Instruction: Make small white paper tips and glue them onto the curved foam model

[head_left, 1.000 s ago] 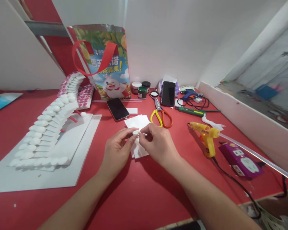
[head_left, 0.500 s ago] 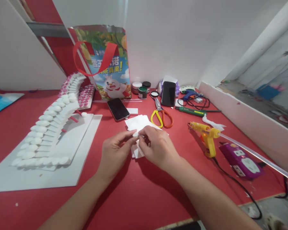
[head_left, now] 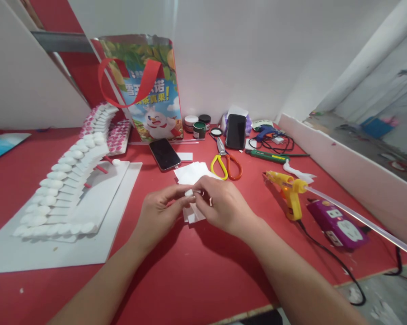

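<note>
A small white piece (head_left: 189,193) is pinched between the fingertips of my left hand (head_left: 162,212) and my right hand (head_left: 222,203). Its exact kind is too small to make out, and my right fingers partly cover it. Both hands are closed, meeting just above a loose pile of white paper pieces (head_left: 191,171). To the left, a curved stepped model (head_left: 66,187) edged with white oval pads stands on a white board (head_left: 122,216). Scissors (head_left: 226,164) with one yellow and one orange handle lie just beyond my right hand.
A yellow glue gun (head_left: 289,189) with a long clear stick lies at right, beside a purple power strip (head_left: 337,223). Behind are a phone (head_left: 165,154), a printed bag (head_left: 145,90), paint jars (head_left: 199,130), a second phone (head_left: 236,131) and a green cutter (head_left: 267,156).
The white piece between my fingertips has turned, so a squarer side now faces up. My view has shifted slightly, and both hands stay close together over the papers.
</note>
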Available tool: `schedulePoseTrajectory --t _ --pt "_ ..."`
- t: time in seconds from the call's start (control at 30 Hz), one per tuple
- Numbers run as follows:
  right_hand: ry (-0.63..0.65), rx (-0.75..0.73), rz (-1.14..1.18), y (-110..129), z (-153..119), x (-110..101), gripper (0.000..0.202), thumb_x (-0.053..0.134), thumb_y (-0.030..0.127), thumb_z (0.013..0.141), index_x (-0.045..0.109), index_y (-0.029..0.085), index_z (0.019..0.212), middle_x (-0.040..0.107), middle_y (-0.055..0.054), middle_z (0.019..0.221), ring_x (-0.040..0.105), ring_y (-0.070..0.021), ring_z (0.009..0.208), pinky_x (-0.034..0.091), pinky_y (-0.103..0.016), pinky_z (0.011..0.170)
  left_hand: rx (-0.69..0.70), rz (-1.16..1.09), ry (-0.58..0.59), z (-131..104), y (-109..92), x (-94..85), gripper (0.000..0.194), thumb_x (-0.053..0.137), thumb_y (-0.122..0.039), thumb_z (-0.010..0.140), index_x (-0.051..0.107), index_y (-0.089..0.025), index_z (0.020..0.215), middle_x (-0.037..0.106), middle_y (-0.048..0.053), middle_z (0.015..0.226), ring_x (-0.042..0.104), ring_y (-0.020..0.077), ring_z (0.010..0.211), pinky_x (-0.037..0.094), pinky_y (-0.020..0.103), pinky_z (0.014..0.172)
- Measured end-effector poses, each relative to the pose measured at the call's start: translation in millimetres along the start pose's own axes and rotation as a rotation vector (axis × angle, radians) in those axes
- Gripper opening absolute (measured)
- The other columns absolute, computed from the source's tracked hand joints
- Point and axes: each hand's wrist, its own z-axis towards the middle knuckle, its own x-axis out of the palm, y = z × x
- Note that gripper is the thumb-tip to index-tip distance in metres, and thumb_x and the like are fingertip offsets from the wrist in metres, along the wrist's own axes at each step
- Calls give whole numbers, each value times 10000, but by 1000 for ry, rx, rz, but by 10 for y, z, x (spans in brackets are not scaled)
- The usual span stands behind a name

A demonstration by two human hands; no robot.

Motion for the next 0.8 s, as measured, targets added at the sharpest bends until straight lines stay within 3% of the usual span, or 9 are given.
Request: schedulePoseTrajectory --t 0.17,0.4,0.63,0.8 --pt "-14 217 389 -22 49 -41 164 677 253 825 594 190 952 671 -3 839 573 -113 639 430 -235 558 -66 -87 -64 16 -53 2 200 802 -351 795 821 -225 949 826 61 996 764 266 932 610 368 835" --pt "-41 244 452 -49 53 -16 119 693 263 815 637 178 875 624 23 719 529 -99 597 404 -230 525 -60 -97 -69 12 -108 23 193 791 -317 774 815 -228 944 829 57 970 773 271 913 633 391 831" --pt "-29 319 528 -7 79 41 117 673 283 808 626 180 837 654 6 700 558 -117 580 399 -244 520 162 178 -126 -17 -83 10 145 739 -309 869 818 -256 978 827 32 1040 774 241 977 601 345 917" --pt "-43 345 645 -13 93 50 102 665 254 783 586 191 771 613 37 623 473 -83 490 350 -226 482 250 234 -115 -29 -83 12 170 709 -286 893 819 -235 1012 823 43 1075 770 232 1002 595 328 944"
